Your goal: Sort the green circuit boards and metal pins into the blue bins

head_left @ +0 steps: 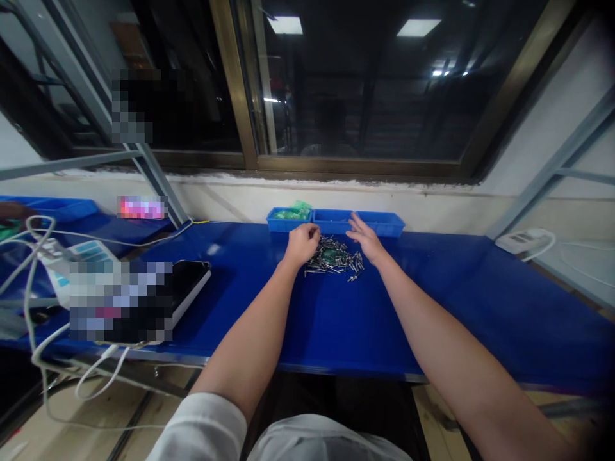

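A loose heap of small silvery screws (353, 264) lies on the blue table (331, 326), with something dark green among them. My left hand (302, 244) is at the heap's left edge, fingers curled in with the tips together; whatever they hold, if anything, is hidden. On the right side, my right hand (368, 240) is held over the table close to the screws, its fingers spread and nothing visible in them. Just behind both hands stands a blue divided tray (331, 225). Green plastic packets (295, 212) fill its left compartment.
A phone (189, 282) with a white cable lies at the left, partly blurred out. Beside it are a white box and tangled cables. A power strip (523, 241) sits at the far right. Metal frame posts and a window rise behind. Another person's hand (14, 211) shows far left.
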A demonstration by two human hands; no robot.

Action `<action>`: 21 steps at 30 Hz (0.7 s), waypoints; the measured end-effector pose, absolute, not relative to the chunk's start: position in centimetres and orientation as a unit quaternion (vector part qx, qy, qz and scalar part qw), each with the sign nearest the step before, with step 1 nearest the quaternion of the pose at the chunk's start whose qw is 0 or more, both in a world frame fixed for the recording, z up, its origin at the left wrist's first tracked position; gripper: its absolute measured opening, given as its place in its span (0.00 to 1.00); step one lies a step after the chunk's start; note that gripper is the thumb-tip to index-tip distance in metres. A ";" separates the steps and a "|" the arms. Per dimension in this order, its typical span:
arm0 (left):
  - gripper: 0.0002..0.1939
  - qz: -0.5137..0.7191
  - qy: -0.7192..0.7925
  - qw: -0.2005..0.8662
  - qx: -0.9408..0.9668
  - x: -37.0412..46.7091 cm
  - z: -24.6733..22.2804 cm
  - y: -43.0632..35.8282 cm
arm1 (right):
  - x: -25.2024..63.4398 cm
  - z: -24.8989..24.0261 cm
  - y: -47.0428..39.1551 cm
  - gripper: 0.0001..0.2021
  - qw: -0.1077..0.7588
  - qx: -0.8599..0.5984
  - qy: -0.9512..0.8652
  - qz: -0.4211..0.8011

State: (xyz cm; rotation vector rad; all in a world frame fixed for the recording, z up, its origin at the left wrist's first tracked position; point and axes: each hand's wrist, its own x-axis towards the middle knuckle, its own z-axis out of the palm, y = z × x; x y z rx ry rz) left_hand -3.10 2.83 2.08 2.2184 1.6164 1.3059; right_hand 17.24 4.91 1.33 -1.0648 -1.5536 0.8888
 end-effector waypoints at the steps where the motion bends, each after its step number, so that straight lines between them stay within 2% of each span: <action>1: 0.12 0.427 0.533 0.052 0.729 -3.2 2.1 2.9 | 17.4 1.2 5.0 0.31 0.505 -0.458 -0.635 0.365; 5: 0.13 0.402 0.547 0.061 0.732 -3.3 1.8 3.2 | 18.0 0.8 5.2 0.18 0.483 -0.540 -0.633 0.275; 9: 0.17 0.349 0.575 0.067 0.737 -3.4 1.3 3.5 | 18.6 0.5 5.2 0.11 0.390 -0.606 -0.671 0.174; 15: 0.30 0.243 0.593 0.100 0.761 -3.5 0.3 3.6 | 18.6 0.4 4.8 0.07 0.293 -0.622 -0.707 0.163; 21: 0.34 0.184 0.589 0.137 0.775 -3.1 -0.2 3.5 | 18.0 0.8 4.5 0.07 0.256 -0.602 -0.736 0.175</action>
